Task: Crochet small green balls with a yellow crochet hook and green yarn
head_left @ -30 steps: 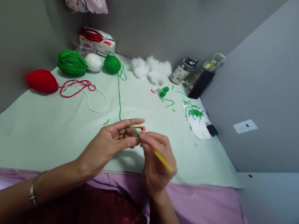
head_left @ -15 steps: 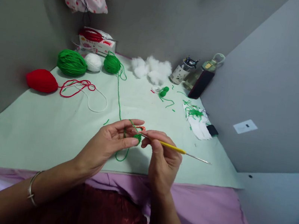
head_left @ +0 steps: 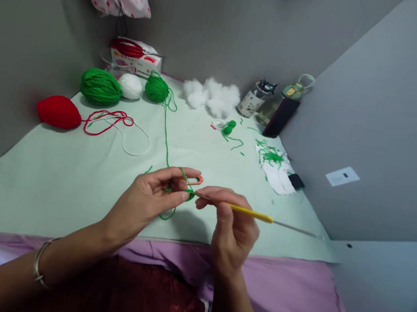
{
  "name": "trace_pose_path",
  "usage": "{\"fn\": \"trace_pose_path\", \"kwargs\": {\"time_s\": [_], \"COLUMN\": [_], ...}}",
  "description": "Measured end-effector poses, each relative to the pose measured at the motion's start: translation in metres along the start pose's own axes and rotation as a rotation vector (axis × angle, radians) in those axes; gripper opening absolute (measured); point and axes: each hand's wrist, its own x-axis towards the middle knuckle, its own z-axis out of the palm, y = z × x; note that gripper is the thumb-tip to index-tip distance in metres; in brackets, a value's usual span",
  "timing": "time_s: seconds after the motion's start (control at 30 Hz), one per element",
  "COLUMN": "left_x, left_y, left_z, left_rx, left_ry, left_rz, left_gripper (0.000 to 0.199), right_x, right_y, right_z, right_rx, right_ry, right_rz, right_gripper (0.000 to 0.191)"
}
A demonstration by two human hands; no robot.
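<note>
We wear a dark red garment (head_left: 146,301) with a faint sheen. Round our left arm (head_left: 79,247) sits a slim silver bangle (head_left: 37,262).

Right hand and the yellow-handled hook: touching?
Touching. The head view shows it: thumb and fingers of the right hand pinch the yellow-handled hook, which sticks out past them on both sides.

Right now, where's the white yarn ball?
Head view, far left part of the table: the white yarn ball sits between the larger green yarn ball and the smaller green one.
</note>
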Motion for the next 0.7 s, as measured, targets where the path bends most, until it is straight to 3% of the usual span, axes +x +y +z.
{"fn": "trace_pose_path", "kwargs": {"time_s": [0.23, 0.37, 0.47, 0.57, 0.7], "left_x": [-0.002, -0.001, 0.002, 0.004, 0.002], "left_y": [0.002, 0.002, 0.003, 0.004, 0.001], "left_z": [0.005, 0.007, 0.005, 0.004, 0.007], "left_rx": [-0.073, -0.274, -0.406, -0.393, -0.262], "left_ry": [0.033, -0.029, -0.055, -0.043, -0.04], "left_rz": [0.041, -0.141, -0.289, -0.249, -0.132], "left_gripper": [0.034, 0.04, 0.035, 0.035, 0.039], "right_x": [-0.005, -0.008, -0.005, 0.0, 0.004], "right_y": [0.003, 0.01, 0.008, 0.002, 0.001], "right_z": [0.004, 0.005, 0.005, 0.006, 0.01], "right_rx": [-0.416, -0.66, -0.429, -0.07, 0.022], "right_ry": [-0.079, -0.059, 0.023, 0.097, 0.043], "right_rz": [-0.34, -0.502, -0.284, 0.002, 0.058], "right_gripper": [0.026, 0.033, 0.03, 0.026, 0.022]}}
